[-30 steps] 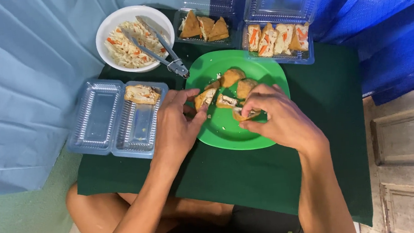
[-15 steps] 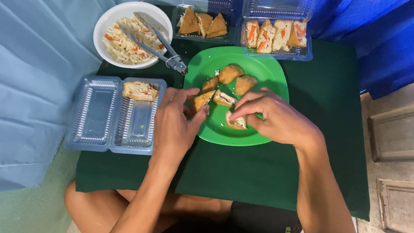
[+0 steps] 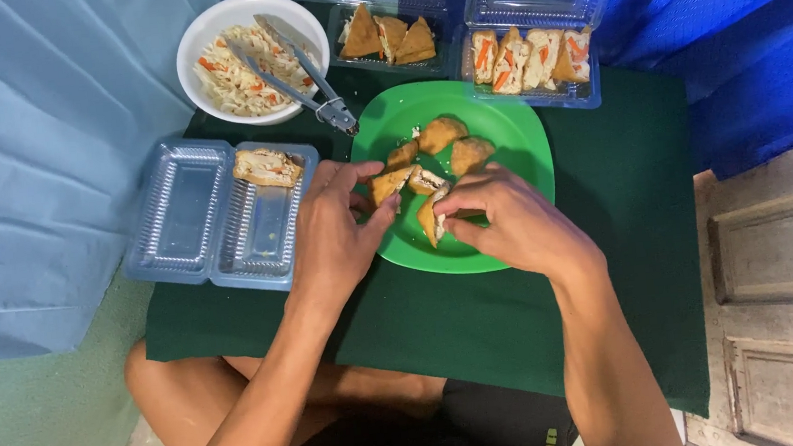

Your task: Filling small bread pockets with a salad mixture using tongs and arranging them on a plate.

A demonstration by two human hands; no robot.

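A green plate (image 3: pixel 504 137) lies on a dark green cloth (image 3: pixel 627 231) and carries several fried tofu pieces (image 3: pixel 441 135). My right hand (image 3: pixel 502 223) pinches one stuffed tofu piece (image 3: pixel 431 218) at the plate's near left side. My left hand (image 3: pixel 335 233) rests at the plate's left rim, its thumb and fingers touching another tofu piece (image 3: pixel 386 188). To the left lies an open clear plastic box (image 3: pixel 209 215) with one filled tofu piece (image 3: pixel 266 166) in its right half.
A white bowl (image 3: pixel 200 49) of shredded vegetable filling holds metal tongs (image 3: pixel 302 69). Behind the plate stand two clear boxes, one with triangular fried pieces (image 3: pixel 388 34), one with stuffed pieces (image 3: pixel 527 57). Blue cloth hangs left and right. My bare knees sit below the table.
My right hand moved left across the plate and lifted a tofu piece near the left rim. My left hand shifted slightly and stays by the plate's left edge.
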